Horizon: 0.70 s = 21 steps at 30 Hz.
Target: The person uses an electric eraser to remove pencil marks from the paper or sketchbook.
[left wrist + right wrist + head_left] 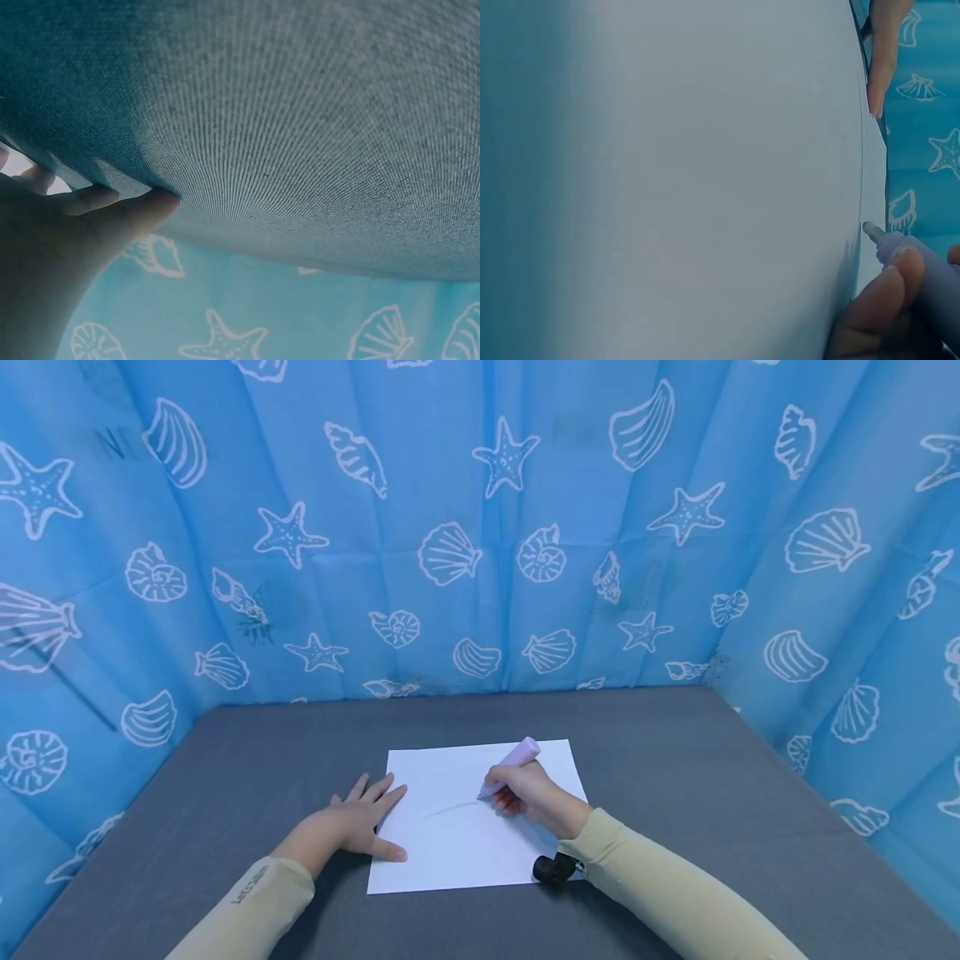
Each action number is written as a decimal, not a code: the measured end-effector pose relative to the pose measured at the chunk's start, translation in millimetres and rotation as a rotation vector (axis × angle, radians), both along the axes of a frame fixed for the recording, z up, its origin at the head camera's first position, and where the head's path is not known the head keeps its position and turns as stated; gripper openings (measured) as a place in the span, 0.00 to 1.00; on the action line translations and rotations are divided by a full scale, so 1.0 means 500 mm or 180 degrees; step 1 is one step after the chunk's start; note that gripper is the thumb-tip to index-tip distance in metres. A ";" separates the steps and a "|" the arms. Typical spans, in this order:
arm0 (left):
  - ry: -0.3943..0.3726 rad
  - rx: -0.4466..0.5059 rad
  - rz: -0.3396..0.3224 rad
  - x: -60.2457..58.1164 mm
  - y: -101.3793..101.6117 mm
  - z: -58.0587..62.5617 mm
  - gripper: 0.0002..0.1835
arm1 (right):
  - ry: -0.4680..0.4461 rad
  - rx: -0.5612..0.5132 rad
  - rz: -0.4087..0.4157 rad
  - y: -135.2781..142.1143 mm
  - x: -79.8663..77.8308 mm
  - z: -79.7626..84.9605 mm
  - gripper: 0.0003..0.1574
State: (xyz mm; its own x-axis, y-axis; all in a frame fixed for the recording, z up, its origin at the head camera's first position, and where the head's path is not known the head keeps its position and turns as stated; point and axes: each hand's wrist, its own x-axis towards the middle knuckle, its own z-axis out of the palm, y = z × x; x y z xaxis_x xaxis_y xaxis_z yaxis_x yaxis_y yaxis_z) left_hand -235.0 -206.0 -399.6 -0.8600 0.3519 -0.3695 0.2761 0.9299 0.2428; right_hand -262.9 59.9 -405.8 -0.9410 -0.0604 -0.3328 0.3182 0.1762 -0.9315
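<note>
A white sheet of paper (450,860) lies on the grey table. My right hand (532,793) pinches a light purple marker (521,752) over the sheet's right half, its cap end leaning up and to the right. From the marker's tip a thin, faint line (452,810) runs left across the paper. In the right wrist view, thumb and fingers curl round the marker (926,281), whose grey tip is right at the line's end. My left hand (354,823) rests with spread fingers across the sheet's left edge, thumb and fingertips on the paper.
Grey cloth covers the table (675,760) around the sheet. A blue curtain (495,602) with white shells and starfish hangs behind and at both sides. Under my right wrist, a small black camera (553,869) overlaps the sheet's lower right corner.
</note>
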 end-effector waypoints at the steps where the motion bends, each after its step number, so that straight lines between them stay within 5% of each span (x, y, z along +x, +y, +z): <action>1: 0.0005 0.0002 -0.0006 0.000 0.001 0.000 0.59 | 0.0002 0.0011 -0.0017 0.001 0.000 0.000 0.09; 21: 0.0040 0.0028 -0.0016 0.002 -0.001 0.002 0.59 | 0.0019 0.0133 0.0154 0.005 0.004 0.004 0.10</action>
State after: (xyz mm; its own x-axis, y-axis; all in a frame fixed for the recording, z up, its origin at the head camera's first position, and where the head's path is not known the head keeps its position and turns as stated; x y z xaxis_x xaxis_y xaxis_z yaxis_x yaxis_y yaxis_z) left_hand -234.1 -206.6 -398.5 -0.8629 0.3593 -0.3555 0.2838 0.9264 0.2474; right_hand -261.0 62.2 -403.8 -0.9393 -0.0920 -0.3305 0.3029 0.2300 -0.9248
